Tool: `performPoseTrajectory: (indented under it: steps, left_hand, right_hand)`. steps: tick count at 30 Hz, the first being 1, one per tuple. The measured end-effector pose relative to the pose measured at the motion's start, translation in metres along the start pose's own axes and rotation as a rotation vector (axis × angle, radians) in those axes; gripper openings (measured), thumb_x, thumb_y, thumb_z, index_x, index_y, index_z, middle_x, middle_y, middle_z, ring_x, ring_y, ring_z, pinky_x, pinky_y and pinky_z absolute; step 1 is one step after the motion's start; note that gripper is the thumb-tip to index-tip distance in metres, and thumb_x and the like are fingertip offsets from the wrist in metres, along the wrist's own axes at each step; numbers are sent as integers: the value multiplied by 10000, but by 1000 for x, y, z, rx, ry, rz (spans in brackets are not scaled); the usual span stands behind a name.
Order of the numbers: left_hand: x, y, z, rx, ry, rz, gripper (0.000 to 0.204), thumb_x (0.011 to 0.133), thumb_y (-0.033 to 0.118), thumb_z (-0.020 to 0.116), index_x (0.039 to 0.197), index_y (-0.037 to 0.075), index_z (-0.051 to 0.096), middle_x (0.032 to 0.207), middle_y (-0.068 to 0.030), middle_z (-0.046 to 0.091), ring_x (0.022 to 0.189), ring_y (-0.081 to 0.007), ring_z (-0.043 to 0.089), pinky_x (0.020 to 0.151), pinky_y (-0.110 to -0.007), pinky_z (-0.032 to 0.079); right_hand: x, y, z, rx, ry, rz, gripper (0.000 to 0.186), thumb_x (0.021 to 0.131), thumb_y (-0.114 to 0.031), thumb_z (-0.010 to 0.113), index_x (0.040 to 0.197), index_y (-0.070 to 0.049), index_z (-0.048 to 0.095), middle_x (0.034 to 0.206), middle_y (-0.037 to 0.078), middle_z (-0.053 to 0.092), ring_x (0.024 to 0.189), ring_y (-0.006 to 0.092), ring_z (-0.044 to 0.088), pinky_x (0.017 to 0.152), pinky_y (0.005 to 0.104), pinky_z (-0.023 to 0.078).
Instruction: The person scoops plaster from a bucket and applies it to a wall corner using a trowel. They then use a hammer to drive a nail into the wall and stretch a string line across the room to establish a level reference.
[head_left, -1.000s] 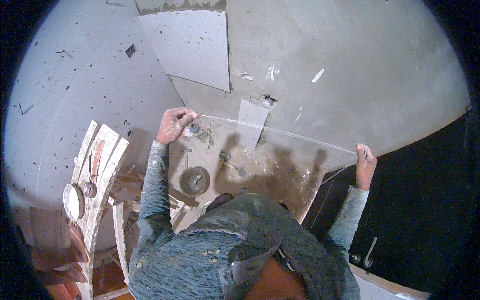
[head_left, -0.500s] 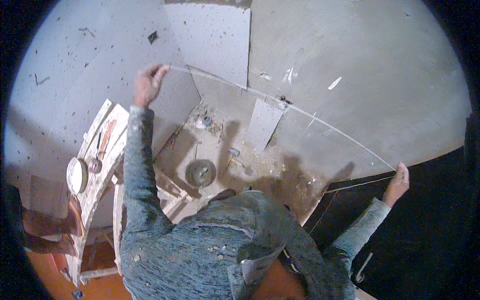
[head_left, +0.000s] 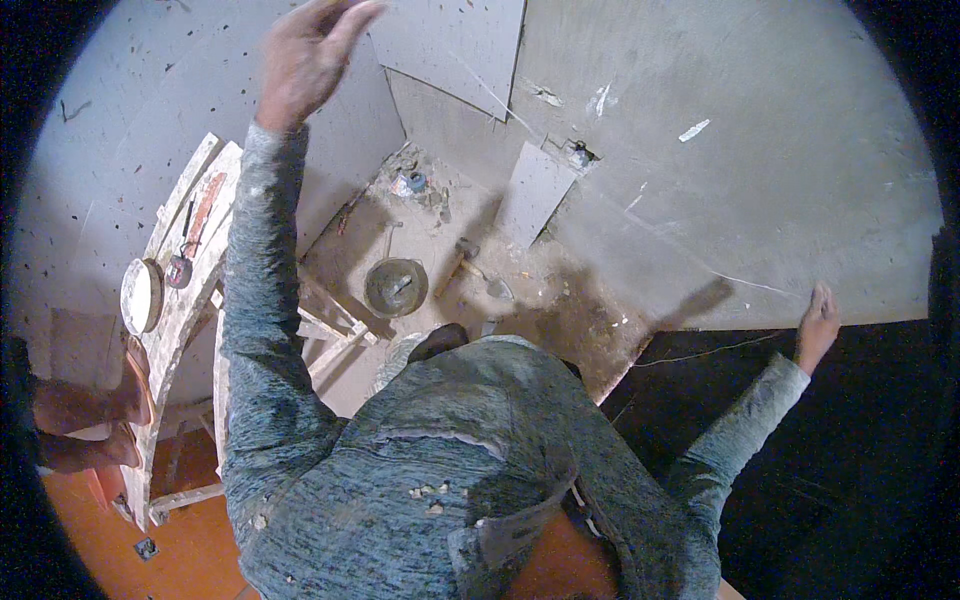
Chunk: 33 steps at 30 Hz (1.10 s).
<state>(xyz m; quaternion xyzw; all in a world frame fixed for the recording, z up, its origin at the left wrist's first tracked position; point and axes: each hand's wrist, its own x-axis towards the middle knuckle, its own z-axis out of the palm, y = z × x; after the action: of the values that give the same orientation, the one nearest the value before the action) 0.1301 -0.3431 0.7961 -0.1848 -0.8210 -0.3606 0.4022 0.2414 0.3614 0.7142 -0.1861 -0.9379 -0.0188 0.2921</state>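
A thin pale string [head_left: 752, 284] runs diagonally across the bare grey plastered wall [head_left: 760, 110]. My right hand [head_left: 820, 322] pinches it at the wall's lower right edge, and a loose tail hangs away to the left over the dark area. My left hand [head_left: 300, 65], slightly blurred, is raised at the upper left with thumb and fingers together. The string's line leads toward that thumb, though its last stretch is too faint to follow. Below the string, a white tile piece [head_left: 538, 195] leans beside a wall box opening [head_left: 580, 153]. Large speckled tiles [head_left: 450, 45] cover the wall above.
A paint-splashed wooden trestle [head_left: 190, 330] stands at left, bearing a tape measure [head_left: 178, 270] and a round white container [head_left: 142, 297]. Another person's sandalled feet [head_left: 95, 420] are beside it. On the floor lie a mortar bucket [head_left: 395, 287], a hammer [head_left: 460, 262] and a trowel [head_left: 497, 287].
My left hand has moved up toward the top edge. The string looks fainter and lies at a steeper slant. My right hand stays near the same spot, while the floor things sit higher in view.
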Motion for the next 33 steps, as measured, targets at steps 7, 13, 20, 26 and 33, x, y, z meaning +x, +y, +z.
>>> performPoseTrajectory:
  steps: [7, 13, 20, 26, 33]
  left_hand:
    - [-13, 91, 71, -114, -499, 318, 298, 902, 310, 605, 897, 14, 645, 753, -134, 623, 640, -250, 588, 612, -369, 469]
    - [-37, 101, 98, -146, -582, 369, 246, 895, 259, 597, 867, 14, 599, 738, -179, 574, 680, -378, 582, 613, -435, 459]
    - [-68, 41, 49, -111, -513, 116, 234, 893, 231, 607, 840, 3, 596, 691, -164, 530, 599, -321, 514, 575, -394, 419]
    - [-97, -28, 5, 72, -373, -135, 233, 882, 210, 617, 807, -11, 603, 676, -155, 540, 575, -281, 516, 560, -376, 421]
    - [-117, -97, -39, 262, -227, -336, 199, 867, 183, 633, 863, -16, 633, 711, -167, 600, 605, -234, 566, 591, -348, 453]
  right_hand:
    - [-52, -283, -67, 1024, -446, -206, 357, 963, -292, 493, 1198, -59, 626, 1128, 101, 658, 1044, 185, 598, 885, 316, 459]
    - [-85, -349, -58, 1261, -792, -307, 315, 945, -290, 515, 1079, -53, 673, 950, 47, 681, 852, 140, 597, 755, 290, 458]
    - [-51, -273, -33, 1406, -518, 98, 251, 931, -267, 565, 1027, -52, 654, 636, -103, 357, 521, 9, 298, 455, 185, 230]
    - [-10, -138, -2, 1110, -64, 343, 254, 938, -264, 510, 994, -84, 680, 691, -65, 463, 551, 30, 349, 482, 200, 281]
    - [10, 20, 17, 645, 309, 273, 324, 893, -218, 518, 1065, 3, 683, 1088, 118, 666, 966, 224, 617, 857, 333, 460]
